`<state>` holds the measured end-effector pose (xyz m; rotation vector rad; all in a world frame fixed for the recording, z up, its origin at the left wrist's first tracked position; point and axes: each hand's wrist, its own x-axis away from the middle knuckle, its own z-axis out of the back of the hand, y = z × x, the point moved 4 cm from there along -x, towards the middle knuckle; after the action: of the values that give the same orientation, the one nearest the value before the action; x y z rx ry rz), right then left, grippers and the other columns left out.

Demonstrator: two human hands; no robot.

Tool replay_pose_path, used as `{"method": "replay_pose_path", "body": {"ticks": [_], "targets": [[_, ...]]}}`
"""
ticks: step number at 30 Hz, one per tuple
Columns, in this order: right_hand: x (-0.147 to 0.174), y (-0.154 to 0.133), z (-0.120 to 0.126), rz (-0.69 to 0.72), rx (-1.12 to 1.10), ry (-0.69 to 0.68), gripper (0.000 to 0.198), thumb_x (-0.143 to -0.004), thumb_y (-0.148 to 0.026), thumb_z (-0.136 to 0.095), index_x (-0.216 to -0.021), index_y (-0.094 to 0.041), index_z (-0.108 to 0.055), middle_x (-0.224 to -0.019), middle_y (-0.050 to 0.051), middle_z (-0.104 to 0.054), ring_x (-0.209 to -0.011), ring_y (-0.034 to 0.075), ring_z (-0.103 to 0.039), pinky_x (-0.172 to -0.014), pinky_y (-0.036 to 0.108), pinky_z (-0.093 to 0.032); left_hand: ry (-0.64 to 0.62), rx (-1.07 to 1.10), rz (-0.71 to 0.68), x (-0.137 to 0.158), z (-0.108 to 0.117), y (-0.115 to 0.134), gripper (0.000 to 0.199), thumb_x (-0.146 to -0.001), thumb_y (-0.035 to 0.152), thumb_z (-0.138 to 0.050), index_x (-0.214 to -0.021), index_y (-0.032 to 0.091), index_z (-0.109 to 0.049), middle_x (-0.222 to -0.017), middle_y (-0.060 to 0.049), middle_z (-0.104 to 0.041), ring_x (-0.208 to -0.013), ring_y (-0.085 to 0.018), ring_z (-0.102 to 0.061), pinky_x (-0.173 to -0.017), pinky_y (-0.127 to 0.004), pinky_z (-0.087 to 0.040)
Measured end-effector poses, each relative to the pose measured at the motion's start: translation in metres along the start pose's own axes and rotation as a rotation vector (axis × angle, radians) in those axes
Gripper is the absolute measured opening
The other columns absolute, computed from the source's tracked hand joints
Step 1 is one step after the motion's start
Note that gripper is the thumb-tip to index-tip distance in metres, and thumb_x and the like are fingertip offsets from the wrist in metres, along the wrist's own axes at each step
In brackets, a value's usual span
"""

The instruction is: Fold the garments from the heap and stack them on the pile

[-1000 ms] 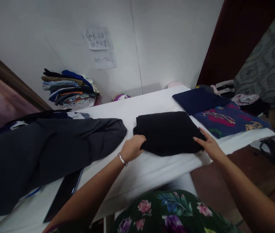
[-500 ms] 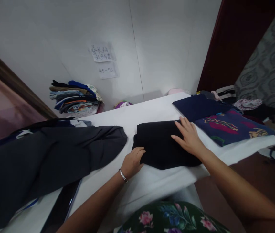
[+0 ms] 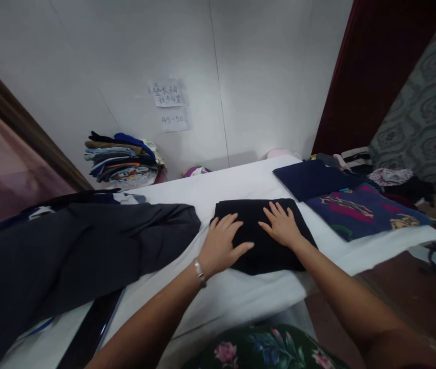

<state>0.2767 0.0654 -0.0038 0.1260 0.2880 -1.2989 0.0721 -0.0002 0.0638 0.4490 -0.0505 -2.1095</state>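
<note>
A folded black garment [image 3: 258, 251] lies flat on the white-covered table [image 3: 236, 179] in front of me. My left hand [image 3: 223, 243] rests on its left part, palm down with the fingers and thumb apart. On its upper right part lies my right hand [image 3: 281, 224], fingers spread against the cloth. Neither hand grips anything. To the left, a dark grey garment [image 3: 98, 251] is spread out, its end close to my left hand. Folded navy cloth [image 3: 310, 177] and a patterned blue-purple garment [image 3: 359, 210] lie to the right.
A stack of folded clothes [image 3: 123, 159] stands at the back left against the wall. Two handwritten paper notes [image 3: 171, 97] hang above the table. More clothes [image 3: 390, 177] are heaped at the far right. A pinkish curtain [image 3: 6, 154] hangs on the left.
My left hand has moved from the garment's left edge onto its top, fingers now spread. My right hand has shifted left and slightly down across it. The garment's outline looks neater.
</note>
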Motion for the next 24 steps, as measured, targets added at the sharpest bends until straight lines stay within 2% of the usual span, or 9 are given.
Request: {"method": "replay_pose_path", "body": {"ticks": [3,5,7,9,15,18,24], "targets": [[0.000,0.002,0.001,-0.008,-0.006,-0.015,0.065,-0.091,-0.059,-0.027,-0.140,-0.018,-0.041,-0.150,0.014,-0.028,-0.139,0.033,-0.021,-0.107,0.059,-0.017,0.014,0.003,0.035,-0.047,-0.022,0.009,0.061,-0.089,0.059,-0.036,-0.135,0.020,-0.044,-0.150,-0.011,-0.032,-0.139,-0.026,-0.024,-0.113,-0.051,-0.016],[0.003,0.006,0.003,-0.009,-0.035,-0.034,0.066,-0.090,-0.061,-0.027,-0.140,-0.019,-0.040,-0.151,0.012,-0.029,-0.139,0.031,-0.021,-0.108,0.057,-0.018,-0.093,-0.014,0.189,-0.068,-0.049,-0.004,0.069,-0.086,0.064,-0.035,-0.137,0.018,-0.042,-0.152,-0.014,-0.027,-0.141,-0.031,-0.018,-0.112,-0.057,-0.012],[0.008,0.010,0.004,-0.010,-0.065,-0.042,0.068,-0.089,-0.064,-0.027,-0.140,-0.021,-0.041,-0.151,0.011,-0.029,-0.139,0.030,-0.021,-0.109,0.054,-0.018,-0.189,0.000,0.319,-0.075,-0.071,-0.021,0.077,-0.084,0.069,-0.031,-0.141,0.018,-0.037,-0.153,-0.014,-0.022,-0.142,-0.032,-0.013,-0.111,-0.059,-0.011],[0.012,0.016,0.005,-0.045,-0.088,-0.036,0.070,-0.088,-0.067,-0.028,-0.140,-0.021,-0.041,-0.151,0.009,-0.030,-0.140,0.030,-0.020,-0.110,0.054,-0.017,-0.204,0.019,0.374,-0.074,-0.083,-0.034,0.082,-0.082,0.072,-0.027,-0.143,0.018,-0.032,-0.154,-0.013,-0.018,-0.143,-0.031,-0.010,-0.110,-0.060,-0.011],[0.006,0.038,0.004,-0.234,-0.181,-0.087,0.071,-0.087,-0.068,-0.025,-0.140,-0.022,-0.040,-0.151,0.009,-0.028,-0.140,0.030,-0.019,-0.107,0.057,-0.021,-0.176,0.045,0.385,-0.067,-0.088,-0.040,0.082,-0.082,0.072,-0.025,-0.142,0.017,-0.033,-0.154,-0.014,-0.018,-0.142,-0.032,-0.010,-0.110,-0.061,-0.013],[-0.008,0.047,0.005,-0.268,-0.186,-0.120,0.075,-0.085,-0.071,-0.027,-0.141,-0.022,-0.038,-0.153,0.011,-0.022,-0.141,0.030,-0.016,-0.108,0.058,-0.018,-0.169,0.049,0.391,-0.069,-0.089,-0.041,0.082,-0.082,0.073,-0.025,-0.142,0.018,-0.032,-0.154,-0.014,-0.018,-0.142,-0.032,-0.010,-0.109,-0.061,-0.013],[-0.022,0.066,-0.008,-0.298,-0.336,-0.227,0.077,-0.085,-0.070,-0.030,-0.145,-0.021,-0.031,-0.154,0.007,-0.019,-0.142,0.027,-0.011,-0.112,0.051,-0.018,-0.166,0.087,0.405,-0.069,-0.092,-0.043,0.084,-0.081,0.074,-0.025,-0.142,0.017,-0.032,-0.154,-0.014,-0.019,-0.142,-0.031,-0.011,-0.110,-0.060,-0.015]]}}
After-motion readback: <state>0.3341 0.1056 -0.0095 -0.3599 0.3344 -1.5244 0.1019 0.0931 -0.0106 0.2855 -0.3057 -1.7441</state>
